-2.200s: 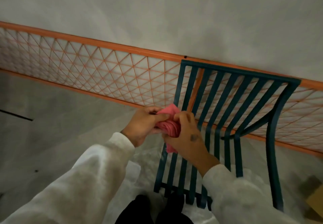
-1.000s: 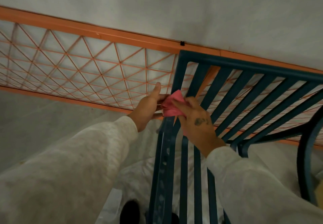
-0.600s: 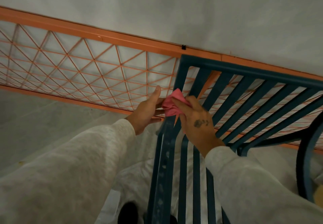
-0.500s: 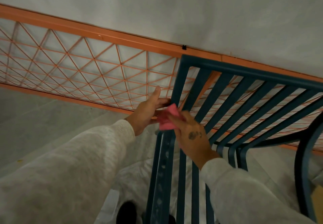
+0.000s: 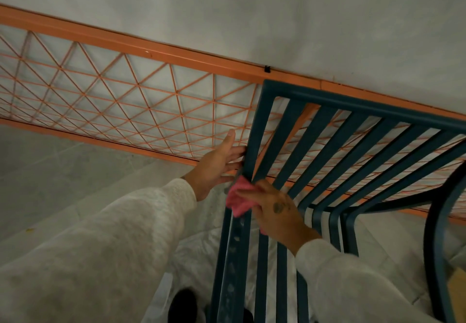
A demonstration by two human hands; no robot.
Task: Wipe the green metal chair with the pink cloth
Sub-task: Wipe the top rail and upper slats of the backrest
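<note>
Presently listed, with places given from the chair (image 5: 325, 143): one green metal chair with a slatted back and seat, its top rail lying against an orange mesh fence (image 5: 121, 100) that runs along a pale grey wall (image 5: 252, 14).

Pink cloth (image 5: 238, 200): bunched, pressed on the chair's leftmost upright bar, just below the bend where back meets seat. That bar shows pale flecks lower down.

Right hand (image 5: 274, 211): lies over the cloth, fingers (image 5: 243, 192) closed round it and holding it to the bar; a small dark mark shows on the back of the hand.

Left hand (image 5: 214, 165): just left of the chair's outer bar, above the cloth. Its fingers are spread fairly wide, thumb raised, fingertips touching or reaching just behind the bar; whether they grip it I cannot tell. It does not touch the cloth.

Sleeves (image 5: 113, 247): both pale, knitted, filling the lower part of the view.

Floor (image 5: 50, 179): grey, left of the chair, with crumpled white sheeting (image 5: 199, 249) under and beside the seat.

Shoe (image 5: 182, 303): dark, beside the chair's lower left edge.
</note>
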